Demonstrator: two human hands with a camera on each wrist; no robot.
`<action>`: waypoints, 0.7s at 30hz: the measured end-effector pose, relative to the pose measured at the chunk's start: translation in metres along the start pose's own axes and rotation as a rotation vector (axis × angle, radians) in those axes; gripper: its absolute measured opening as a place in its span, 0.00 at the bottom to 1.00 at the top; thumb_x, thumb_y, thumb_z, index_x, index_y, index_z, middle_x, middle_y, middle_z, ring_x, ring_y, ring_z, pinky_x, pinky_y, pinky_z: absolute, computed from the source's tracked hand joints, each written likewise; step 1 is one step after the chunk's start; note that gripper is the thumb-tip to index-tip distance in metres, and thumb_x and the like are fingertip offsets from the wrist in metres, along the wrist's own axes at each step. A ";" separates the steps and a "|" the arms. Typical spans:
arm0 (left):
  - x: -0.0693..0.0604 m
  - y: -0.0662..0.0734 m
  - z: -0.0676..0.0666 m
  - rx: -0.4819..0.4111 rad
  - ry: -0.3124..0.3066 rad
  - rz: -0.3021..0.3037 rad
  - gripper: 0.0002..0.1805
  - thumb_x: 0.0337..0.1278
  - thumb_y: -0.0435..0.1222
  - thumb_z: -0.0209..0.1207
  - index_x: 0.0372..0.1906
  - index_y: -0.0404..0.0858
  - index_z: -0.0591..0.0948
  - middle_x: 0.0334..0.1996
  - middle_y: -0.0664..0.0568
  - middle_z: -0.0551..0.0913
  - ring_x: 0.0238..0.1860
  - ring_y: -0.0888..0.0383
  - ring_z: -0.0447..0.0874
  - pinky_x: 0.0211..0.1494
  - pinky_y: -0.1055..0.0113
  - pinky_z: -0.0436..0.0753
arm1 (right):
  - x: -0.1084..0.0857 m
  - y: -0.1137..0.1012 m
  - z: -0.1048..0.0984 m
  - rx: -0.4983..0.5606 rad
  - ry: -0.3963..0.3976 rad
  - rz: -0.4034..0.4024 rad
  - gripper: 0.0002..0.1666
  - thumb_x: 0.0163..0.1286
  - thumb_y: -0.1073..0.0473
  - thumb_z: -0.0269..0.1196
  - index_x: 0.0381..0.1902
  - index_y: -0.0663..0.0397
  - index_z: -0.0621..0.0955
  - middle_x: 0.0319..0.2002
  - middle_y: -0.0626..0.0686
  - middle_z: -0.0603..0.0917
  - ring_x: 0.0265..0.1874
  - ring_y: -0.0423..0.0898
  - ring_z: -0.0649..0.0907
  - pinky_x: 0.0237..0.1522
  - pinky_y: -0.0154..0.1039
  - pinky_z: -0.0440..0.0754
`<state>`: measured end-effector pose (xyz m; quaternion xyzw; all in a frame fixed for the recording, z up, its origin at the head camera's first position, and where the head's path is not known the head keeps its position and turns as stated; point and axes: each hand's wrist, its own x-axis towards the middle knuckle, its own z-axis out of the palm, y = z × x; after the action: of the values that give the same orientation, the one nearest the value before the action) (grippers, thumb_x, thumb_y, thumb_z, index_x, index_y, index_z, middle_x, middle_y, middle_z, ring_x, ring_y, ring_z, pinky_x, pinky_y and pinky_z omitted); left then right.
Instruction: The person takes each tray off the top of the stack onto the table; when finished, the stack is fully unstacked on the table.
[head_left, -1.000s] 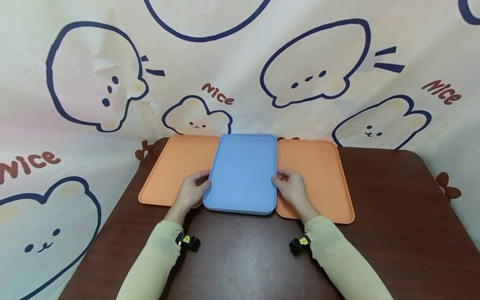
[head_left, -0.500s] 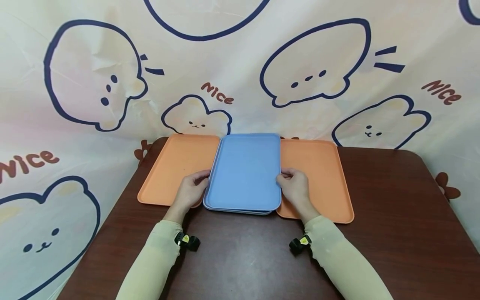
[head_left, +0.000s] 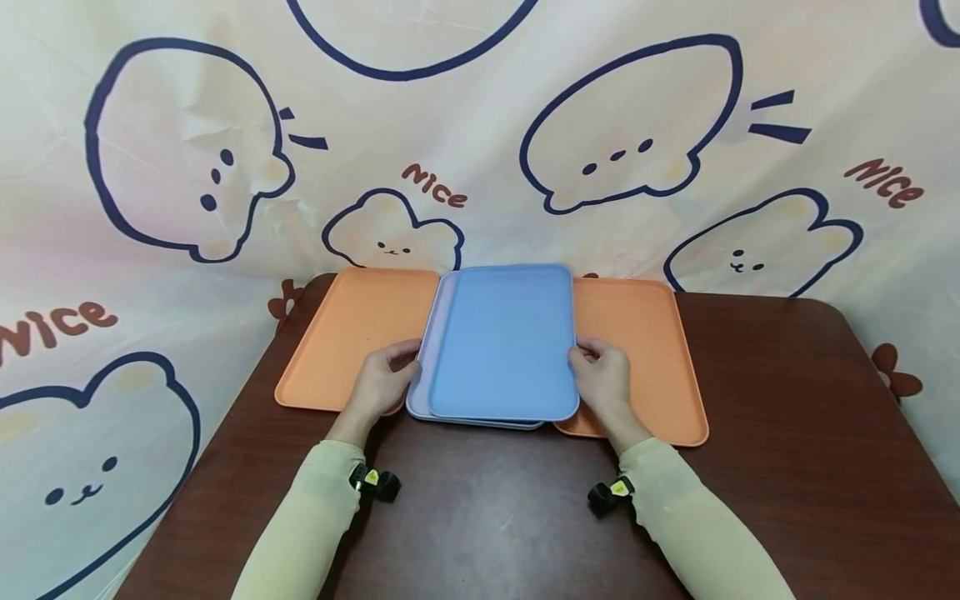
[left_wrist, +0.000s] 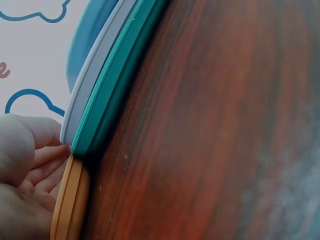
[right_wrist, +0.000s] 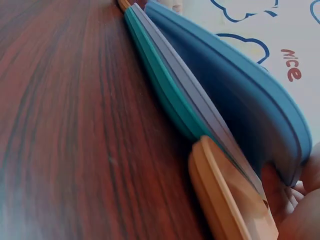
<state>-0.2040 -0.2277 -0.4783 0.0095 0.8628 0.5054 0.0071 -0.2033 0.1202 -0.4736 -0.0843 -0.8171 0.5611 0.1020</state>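
Note:
A blue tray [head_left: 506, 342] lies shifted right over a lilac tray [head_left: 422, 390], whose left strip shows. In the right wrist view the blue tray [right_wrist: 235, 85] is tilted, its right side raised off the lilac tray [right_wrist: 190, 87]; a green tray [right_wrist: 162, 82] lies beneath. My right hand [head_left: 603, 375] pinches the blue tray's right edge between thumb and fingers. My left hand [head_left: 381, 383] holds the left edge of the lower trays; in the left wrist view its thumb rests on the lilac rim [left_wrist: 75, 115], above the green tray [left_wrist: 100, 110].
An orange tray [head_left: 367, 325] lies on the left and another orange tray [head_left: 656, 358] on the right, partly under the stack's sides. The brown table [head_left: 810, 417] reaches to a patterned cloth [head_left: 480, 125] behind.
The right hand has moved right with the blue tray, uncovering the lilac tray's left strip. The left hand and the lower trays have stayed in place.

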 end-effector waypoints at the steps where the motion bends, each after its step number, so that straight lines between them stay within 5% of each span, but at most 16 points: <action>1: 0.000 0.000 0.000 0.001 0.002 0.000 0.23 0.75 0.29 0.59 0.71 0.28 0.80 0.69 0.32 0.82 0.72 0.38 0.80 0.76 0.44 0.79 | 0.000 0.000 -0.003 -0.003 0.001 -0.002 0.20 0.72 0.62 0.62 0.55 0.71 0.88 0.45 0.68 0.92 0.34 0.40 0.86 0.33 0.22 0.78; 9: -0.001 0.002 0.001 0.014 0.004 -0.015 0.23 0.75 0.29 0.59 0.71 0.29 0.80 0.70 0.33 0.82 0.72 0.39 0.80 0.76 0.44 0.79 | 0.002 0.004 -0.041 -0.011 -0.009 0.045 0.21 0.76 0.59 0.62 0.58 0.68 0.88 0.53 0.69 0.90 0.40 0.38 0.87 0.37 0.20 0.81; 21: -0.001 0.002 0.001 0.023 0.008 -0.001 0.23 0.75 0.27 0.59 0.70 0.26 0.79 0.69 0.31 0.81 0.73 0.37 0.79 0.76 0.43 0.79 | 0.003 0.026 -0.125 -0.051 0.071 0.115 0.24 0.80 0.55 0.64 0.64 0.66 0.86 0.60 0.70 0.87 0.31 0.24 0.83 0.32 0.23 0.85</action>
<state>-0.2033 -0.2257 -0.4767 0.0071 0.8686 0.4955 0.0035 -0.1724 0.2431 -0.4542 -0.1534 -0.8208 0.5417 0.0963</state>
